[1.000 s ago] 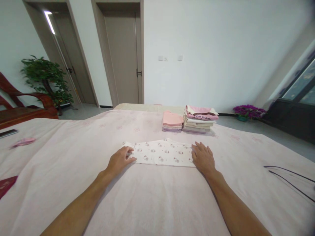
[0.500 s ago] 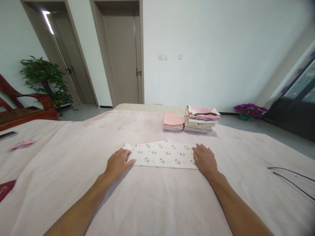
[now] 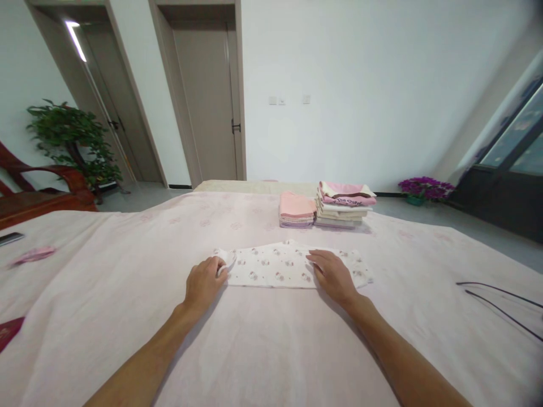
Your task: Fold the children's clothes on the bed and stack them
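Observation:
White pants [image 3: 267, 268] with a small printed pattern lie folded into a long strip across the bed in front of me. At their left end, my left hand [image 3: 206, 282] has its thumb and fingers closed on the cloth, and the edge there is curled up a little. My right hand [image 3: 333, 274] rests on the strip right of its middle, fingers stretched out and lying flat. Past that hand the right end of the pants stays on the sheet, slightly rumpled.
Behind the pants stand a low stack of folded pink clothes [image 3: 296, 210] and a taller stack of folded clothes [image 3: 344, 206]. Black cords [image 3: 496, 286] lie at right. A phone [image 3: 12, 238], a pink cloth [image 3: 34, 255] and a dark red booklet [image 3: 11, 332] are at left.
My right hand has slid left from the right end of the pants toward their middle. My left fingers have closed on the left end, whose edge now curls up.

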The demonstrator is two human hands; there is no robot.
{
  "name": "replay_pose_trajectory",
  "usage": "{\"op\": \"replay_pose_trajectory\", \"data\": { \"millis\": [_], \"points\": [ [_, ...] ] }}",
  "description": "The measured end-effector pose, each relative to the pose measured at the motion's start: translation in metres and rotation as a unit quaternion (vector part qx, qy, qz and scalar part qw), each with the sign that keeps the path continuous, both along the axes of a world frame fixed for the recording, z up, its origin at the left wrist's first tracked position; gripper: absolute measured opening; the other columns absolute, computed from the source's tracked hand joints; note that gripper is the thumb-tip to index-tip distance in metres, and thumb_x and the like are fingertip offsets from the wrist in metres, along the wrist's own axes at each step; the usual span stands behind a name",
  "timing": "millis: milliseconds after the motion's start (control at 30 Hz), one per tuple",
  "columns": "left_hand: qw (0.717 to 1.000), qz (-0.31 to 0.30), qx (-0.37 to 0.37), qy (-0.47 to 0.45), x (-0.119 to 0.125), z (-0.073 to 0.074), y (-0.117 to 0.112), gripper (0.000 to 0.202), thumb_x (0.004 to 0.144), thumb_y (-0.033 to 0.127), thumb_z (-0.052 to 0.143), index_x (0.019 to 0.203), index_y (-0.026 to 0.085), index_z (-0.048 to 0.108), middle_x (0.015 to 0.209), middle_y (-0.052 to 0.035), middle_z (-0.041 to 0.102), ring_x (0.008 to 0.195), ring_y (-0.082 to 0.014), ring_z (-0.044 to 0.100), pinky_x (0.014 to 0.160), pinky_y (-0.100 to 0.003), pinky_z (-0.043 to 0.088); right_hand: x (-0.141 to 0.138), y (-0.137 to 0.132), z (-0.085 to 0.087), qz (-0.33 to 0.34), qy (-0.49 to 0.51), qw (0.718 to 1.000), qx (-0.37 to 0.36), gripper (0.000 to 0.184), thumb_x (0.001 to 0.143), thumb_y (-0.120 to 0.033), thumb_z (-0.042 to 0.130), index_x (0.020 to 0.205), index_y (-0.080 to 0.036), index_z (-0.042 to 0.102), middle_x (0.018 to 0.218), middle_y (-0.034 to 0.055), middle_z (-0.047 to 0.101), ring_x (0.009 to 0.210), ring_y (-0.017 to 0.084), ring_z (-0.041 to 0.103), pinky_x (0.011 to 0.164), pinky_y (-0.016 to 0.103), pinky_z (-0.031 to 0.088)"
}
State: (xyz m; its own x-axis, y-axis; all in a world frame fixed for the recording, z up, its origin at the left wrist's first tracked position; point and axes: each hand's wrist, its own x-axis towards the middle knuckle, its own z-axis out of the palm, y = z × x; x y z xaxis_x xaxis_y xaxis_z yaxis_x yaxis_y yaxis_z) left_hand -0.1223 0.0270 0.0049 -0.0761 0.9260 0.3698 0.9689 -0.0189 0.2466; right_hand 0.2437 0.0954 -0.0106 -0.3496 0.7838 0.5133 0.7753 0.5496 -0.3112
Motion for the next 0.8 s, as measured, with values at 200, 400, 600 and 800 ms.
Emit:
{"op": "replay_pose_trajectory", "data": {
  "millis": [200,400,600,800],
  "points": [
    [0.983,-0.049,0.137,-0.113,0.005,-0.008,-0.004,0.013,0.09,0.03,0.048,0.095,0.022,0.056,0.095,-0.0046,0.065,0.091,-0.0216,0.061,0.084,-0.035,0.045,-0.107,-0.029,0.013,0.107,0.287,0.867,-0.393,0.031,0.084,-0.028,0.059,0.111,-0.018,0.069,0.098,0.0088,0.074,0.083,0.02,0.07,0.075,0.034,0.056],
    [0.971,-0.095,0.106,-0.192,0.016,-0.014,-0.01,0.014,0.089,0.029,0.049,0.099,0.023,0.057,0.102,-0.0042,0.067,0.095,-0.0203,0.063,0.086,-0.034,0.049,-0.176,-0.037,0.017,0.137,0.496,0.692,-0.506,0.041,0.072,-0.04,0.076,0.102,-0.014,0.066,0.089,0.0079,0.071,0.066,0.014,0.066,0.056,0.026,0.054],
    [0.966,-0.128,0.076,-0.211,0.022,-0.011,-0.012,0.012,0.089,0.029,0.049,0.096,0.023,0.057,0.108,-0.0047,0.069,0.1,-0.02,0.064,0.092,-0.034,0.05,-0.191,-0.029,0.012,0.118,0.557,0.663,-0.486,0.042,0.066,-0.047,0.08,0.086,-0.013,0.067,0.075,0.0058,0.069,0.059,0.013,0.063,0.05,0.022,0.051],
    [0.95,-0.186,0.1,-0.229,0.023,-0.017,-0.01,0.01,0.089,0.024,0.05,0.096,0.023,0.057,0.119,-0.0064,0.066,0.115,-0.0196,0.061,0.1,-0.034,0.048,-0.193,-0.025,0.006,0.108,0.557,0.665,-0.485,0.042,0.064,-0.046,0.082,0.085,-0.012,0.067,0.064,0.004,0.067,0.054,0.012,0.062,0.051,0.022,0.051]
  ]
}}
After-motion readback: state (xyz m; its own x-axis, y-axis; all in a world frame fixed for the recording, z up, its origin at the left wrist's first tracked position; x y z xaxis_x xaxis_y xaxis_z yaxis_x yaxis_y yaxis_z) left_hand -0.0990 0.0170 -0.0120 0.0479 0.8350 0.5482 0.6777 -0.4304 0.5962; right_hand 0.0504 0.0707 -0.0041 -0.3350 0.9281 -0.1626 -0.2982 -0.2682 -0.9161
